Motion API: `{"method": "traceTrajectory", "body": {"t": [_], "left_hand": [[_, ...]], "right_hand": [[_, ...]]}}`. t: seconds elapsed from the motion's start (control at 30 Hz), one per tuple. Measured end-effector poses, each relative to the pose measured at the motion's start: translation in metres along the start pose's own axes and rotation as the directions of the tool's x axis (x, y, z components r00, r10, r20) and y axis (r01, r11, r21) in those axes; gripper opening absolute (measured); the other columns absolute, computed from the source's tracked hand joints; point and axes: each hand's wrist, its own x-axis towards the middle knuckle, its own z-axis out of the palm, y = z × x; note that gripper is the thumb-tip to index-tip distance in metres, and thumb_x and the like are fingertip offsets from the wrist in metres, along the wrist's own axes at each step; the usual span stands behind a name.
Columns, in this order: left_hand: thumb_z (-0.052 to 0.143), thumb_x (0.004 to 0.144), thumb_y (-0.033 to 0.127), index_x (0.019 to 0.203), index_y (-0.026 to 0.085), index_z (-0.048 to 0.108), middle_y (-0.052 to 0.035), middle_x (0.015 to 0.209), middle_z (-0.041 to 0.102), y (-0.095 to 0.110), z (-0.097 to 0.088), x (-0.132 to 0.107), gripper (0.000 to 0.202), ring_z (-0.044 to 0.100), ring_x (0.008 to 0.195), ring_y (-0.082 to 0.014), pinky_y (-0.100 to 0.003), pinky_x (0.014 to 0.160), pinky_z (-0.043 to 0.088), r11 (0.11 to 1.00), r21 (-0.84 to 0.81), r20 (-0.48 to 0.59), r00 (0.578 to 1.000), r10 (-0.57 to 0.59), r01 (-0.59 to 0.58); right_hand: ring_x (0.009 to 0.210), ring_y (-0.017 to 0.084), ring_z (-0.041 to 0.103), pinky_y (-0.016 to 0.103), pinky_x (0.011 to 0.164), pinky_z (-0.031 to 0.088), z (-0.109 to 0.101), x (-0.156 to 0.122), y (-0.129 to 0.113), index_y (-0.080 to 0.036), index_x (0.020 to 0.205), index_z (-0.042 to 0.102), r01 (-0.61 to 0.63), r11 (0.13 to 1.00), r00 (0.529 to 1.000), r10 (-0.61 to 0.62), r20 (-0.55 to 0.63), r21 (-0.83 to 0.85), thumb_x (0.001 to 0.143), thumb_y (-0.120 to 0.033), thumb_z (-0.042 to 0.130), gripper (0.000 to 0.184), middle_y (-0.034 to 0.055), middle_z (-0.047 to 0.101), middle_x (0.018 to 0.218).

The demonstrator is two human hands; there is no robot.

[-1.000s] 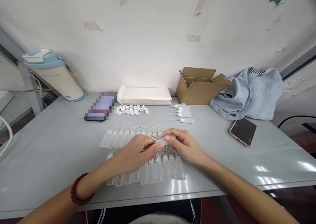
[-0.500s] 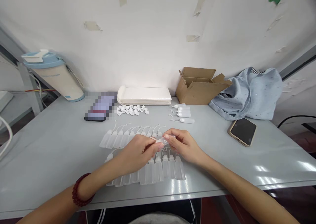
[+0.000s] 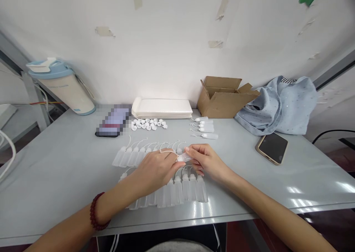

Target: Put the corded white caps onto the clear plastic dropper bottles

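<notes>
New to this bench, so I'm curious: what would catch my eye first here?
A bare left hand and right hand meet at the centre of the grey table, with a small translucent plastic bottle between them. Rows of matching thin-tubed translucent bottles lie around them. At the back stand a brown cardboard box and a crumpled pale blue cloth bag.

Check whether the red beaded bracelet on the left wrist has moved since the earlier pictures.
Yes: the red beaded bracelet has shifted rightward in view, toward the cardboard box.
</notes>
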Motion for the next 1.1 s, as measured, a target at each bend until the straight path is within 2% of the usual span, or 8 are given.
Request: {"method": "traceTrajectory", "body": {"t": [0.1,0.2,0.33,0.43,0.63,0.8,0.93,1.1], "left_hand": [[0.038,0.097,0.032,0.080,0.016,0.060,-0.0035,0.075,0.065,-0.019,-0.012,0.005,0.033,0.059,0.072,-0.0165,-0.027,0.063,0.044,0.989,-0.110,0.054,0.995,-0.090,0.095],[0.035,0.095,0.032,0.078,0.017,0.061,-0.0048,0.075,0.065,-0.053,-0.028,0.004,0.034,0.058,0.072,-0.0187,-0.029,0.066,0.045,0.941,-0.015,0.038,0.940,-0.338,0.339],[0.036,0.089,0.030,0.097,0.013,0.065,-0.0141,0.099,0.065,-0.101,-0.037,-0.007,0.034,0.055,0.101,-0.0317,-0.042,0.084,0.045,0.832,0.197,-0.074,0.854,-0.515,0.518],[0.036,0.086,0.028,0.107,0.011,0.065,-0.0156,0.103,0.063,-0.122,-0.034,-0.013,0.040,0.056,0.102,-0.0323,-0.044,0.088,0.045,0.779,0.207,-0.040,0.801,-0.597,0.591],[0.038,0.082,0.029,0.102,0.011,0.068,-0.0145,0.106,0.064,-0.128,-0.026,-0.013,0.041,0.062,0.087,-0.0278,-0.041,0.085,0.048,0.792,0.156,0.022,0.799,-0.600,0.590],[0.040,0.079,0.030,0.096,0.011,0.068,-0.0140,0.104,0.065,-0.130,-0.025,-0.014,0.038,0.063,0.082,-0.0265,-0.040,0.083,0.048,0.801,0.140,0.024,0.806,-0.591,0.583],[0.041,0.078,0.031,0.091,0.013,0.067,-0.0121,0.098,0.066,-0.130,-0.024,-0.015,0.034,0.064,0.080,-0.0254,-0.037,0.079,0.048,0.810,0.129,0.031,0.814,-0.580,0.572],[0.042,0.078,0.031,0.091,0.015,0.069,-0.0109,0.095,0.066,-0.130,-0.024,-0.015,0.033,0.064,0.076,-0.0240,-0.036,0.077,0.048,0.811,0.126,0.044,0.814,-0.580,0.571]], "right_hand": [[0.042,0.006,0.036,0.021,0.041,0.032,-0.009,0.003,-0.002,-0.018,0.063,0.047,0.125,0.975,0.982,-0.148,-0.113,-0.185,0.085,-0.051,0.052,0.040,-0.0064,0.039,0.051],[0.050,0.009,0.044,0.023,0.050,0.037,-0.026,0.008,-0.005,-0.016,0.080,0.059,0.196,0.911,0.919,-0.300,-0.256,-0.363,0.086,-0.047,0.052,0.032,-0.0027,0.051,0.060],[0.061,0.014,0.052,0.026,0.056,0.042,-0.051,0.015,-0.010,-0.017,0.097,0.064,0.192,0.833,0.794,-0.442,-0.416,-0.519,0.082,-0.046,0.056,0.034,0.0017,0.061,0.072],[0.059,0.013,0.051,0.027,0.056,0.042,-0.068,0.020,-0.011,-0.016,0.096,0.065,0.128,0.778,0.749,-0.483,-0.454,-0.615,0.079,-0.044,0.058,0.033,0.0040,0.064,0.082],[0.069,0.018,0.057,0.032,0.065,0.045,-0.091,0.030,-0.003,-0.016,0.094,0.066,0.007,0.631,0.757,-0.510,-0.408,-0.776,0.077,-0.037,0.058,0.028,0.0078,0.069,0.093],[0.079,0.022,0.060,0.034,0.071,0.045,-0.102,0.036,0.001,-0.017,0.089,0.066,-0.014,0.591,0.782,-0.496,-0.377,-0.806,0.072,-0.031,0.060,0.022,0.0071,0.071,0.091],[0.085,0.024,0.061,0.036,0.073,0.045,-0.104,0.035,0.000,-0.018,0.086,0.066,-0.027,0.573,0.789,-0.491,-0.370,-0.819,0.072,-0.028,0.059,0.019,0.0077,0.071,0.093],[0.095,0.028,0.058,0.039,0.075,0.044,-0.096,0.032,-0.003,-0.017,0.088,0.064,-0.040,0.535,0.762,-0.530,-0.372,-0.844,0.073,-0.026,0.057,0.018,0.0119,0.067,0.100]]}}
